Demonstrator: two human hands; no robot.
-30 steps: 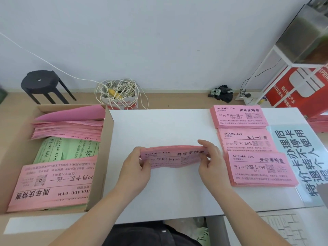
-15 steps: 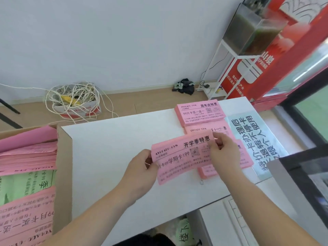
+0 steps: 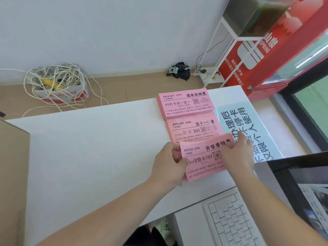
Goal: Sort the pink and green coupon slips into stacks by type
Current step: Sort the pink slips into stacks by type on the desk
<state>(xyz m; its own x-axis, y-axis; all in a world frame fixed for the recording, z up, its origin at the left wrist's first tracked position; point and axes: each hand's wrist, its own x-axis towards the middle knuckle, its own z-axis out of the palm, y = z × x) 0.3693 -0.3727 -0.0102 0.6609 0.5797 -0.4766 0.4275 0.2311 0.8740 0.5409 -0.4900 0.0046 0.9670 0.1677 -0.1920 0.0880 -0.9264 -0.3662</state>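
Three pink lots: a far stack [image 3: 184,105] and a middle stack [image 3: 193,128] on the table [image 3: 97,148], and just nearer a bundle [image 3: 204,157], its ends pinched by my left hand [image 3: 168,162] and right hand [image 3: 239,153].

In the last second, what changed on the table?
The bundle of pink slips crossed the table rightward from its middle and is now over the near stack's place, overlapping the 365 stack. The left hand and right hand keep their grip on its ends. The 365 stack and far stack stayed put.
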